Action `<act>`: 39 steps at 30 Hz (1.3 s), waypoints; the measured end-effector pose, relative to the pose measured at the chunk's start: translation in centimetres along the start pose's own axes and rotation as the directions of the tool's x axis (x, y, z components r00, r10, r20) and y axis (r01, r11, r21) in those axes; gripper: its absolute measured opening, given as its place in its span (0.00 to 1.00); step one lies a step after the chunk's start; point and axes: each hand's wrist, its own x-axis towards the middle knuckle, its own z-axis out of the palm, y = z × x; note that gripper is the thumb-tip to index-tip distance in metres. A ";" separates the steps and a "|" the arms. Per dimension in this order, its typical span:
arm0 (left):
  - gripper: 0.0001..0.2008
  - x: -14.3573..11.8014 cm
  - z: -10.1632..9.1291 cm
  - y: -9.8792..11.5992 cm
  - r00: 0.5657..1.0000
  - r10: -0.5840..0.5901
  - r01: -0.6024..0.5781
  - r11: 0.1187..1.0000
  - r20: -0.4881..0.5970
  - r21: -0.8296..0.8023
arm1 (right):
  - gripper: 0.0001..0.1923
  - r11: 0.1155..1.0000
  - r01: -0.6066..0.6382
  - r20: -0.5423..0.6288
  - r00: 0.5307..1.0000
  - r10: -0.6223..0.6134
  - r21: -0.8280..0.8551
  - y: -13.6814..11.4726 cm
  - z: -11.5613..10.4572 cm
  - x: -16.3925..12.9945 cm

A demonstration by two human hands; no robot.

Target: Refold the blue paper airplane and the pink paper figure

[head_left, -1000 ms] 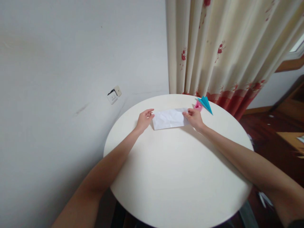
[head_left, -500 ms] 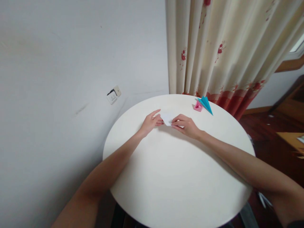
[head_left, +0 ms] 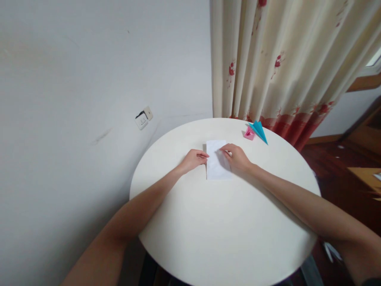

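Folded since a second ago, paper (head_left: 217,165) now lies narrow on the counter (head_left: 226,222); left hand (head_left: 195,158) pins its edge, right hand (head_left: 236,158) presses flat, fingers extended, creasing it.

Matt white paper (head_left: 217,165) lies on a smooth, cream table (head_left: 226,222) before cloth curtain (head_left: 282,59).

White folded paper (head_left: 216,163), upright rectangle, lying flat on the table's far half
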 end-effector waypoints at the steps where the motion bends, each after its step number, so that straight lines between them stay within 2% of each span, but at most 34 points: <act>1: 0.11 0.1 -0.1 -0.1 1.000 0.014 -0.014 1.000 0.006 0.021 | 0.14 1.000 -0.012 -0.033 0.999 0.012 -0.015 0.5 0.1 0.1; 4: 0.10 0.2 -0.2 0.0 0.996 0.075 -0.080 0.991 0.046 0.109 | 0.15 0.998 0.054 -0.043 0.998 -0.055 -0.018 1.3 0.3 0.1; 7: 0.11 -0.2 -0.1 0.7 0.981 0.147 -0.168 0.971 0.124 0.173 | 0.16 0.985 0.171 0.050 0.984 -0.169 -0.031 0.9 0.4 -0.1; 9: 0.11 -0.6 0.0 1.4 0.964 0.177 -0.216 0.957 0.198 0.196 | 0.19 0.980 0.189 0.090 0.979 -0.183 -0.060 0.5 0.5 -0.2; 11: 0.11 -1.1 0.0 2.1 0.943 0.186 -0.251 0.943 0.278 0.219 | 0.23 0.990 0.118 0.068 0.991 -0.112 -0.083 0.4 0.6 -0.2; 13: 0.11 -1.5 -0.1 2.5 0.919 0.190 -0.282 0.928 0.345 0.242 | 0.26 0.998 -0.006 0.020 1.000 0.007 -0.056 0.7 0.7 -0.1; 16: 0.12 -1.5 -0.3 2.6 0.884 0.207 -0.340 0.900 0.420 0.272 | 0.25 0.977 -0.179 0.029 0.984 0.176 0.117 1.8 0.8 0.1; 19: 0.13 -1.1 -0.2 2.1 0.899 0.232 -0.347 0.895 0.371 0.282 | 0.17 0.912 -0.286 0.049 0.957 0.285 0.292 2.8 1.0 0.5; 22: 0.18 -0.8 -0.1 1.7 0.936 0.273 -0.331 0.897 0.222 0.293 | 0.16 0.859 -0.351 -0.064 0.914 0.401 0.372 3.7 1.1 0.9; 24: 0.23 -0.9 -0.1 1.7 0.936 0.304 -0.350 0.859 0.178 0.373 | 0.17 0.829 -0.397 -0.145 0.864 0.482 0.393 4.3 1.1 1.1; 27: 0.35 -1.4 -0.1 1.9 0.919 0.333 -0.392 0.714 0.212 0.580 | 0.21 0.794 -0.440 -0.202 0.807 0.555 0.420 4.9 1.0 1.1; 29: 0.43 -1.7 0.1 2.1 0.918 0.304 -0.394 0.610 0.256 0.688 | 0.22 0.777 -0.448 -0.196 0.797 0.571 0.442 5.1 1.0 1.0; 31: 0.47 -2.1 0.5 2.3 0.924 0.247 -0.380 0.538 0.291 0.752 | 0.24 0.762 -0.457 -0.171 0.796 0.581 0.460 5.0 1.1 0.9; 35: 0.45 -2.3 1.0 2.3 0.933 0.180 -0.360 0.462 0.312 0.811 | 0.26 0.738 -0.483 -0.139 0.786 0.603 0.471 4.7 1.5 0.8; 39: 0.40 -2.0 0.9 1.8 0.934 0.177 -0.356 0.448 0.309 0.820 | 0.26 0.743 -0.488 -0.127 0.792 0.598 0.458 4.7 1.8 0.7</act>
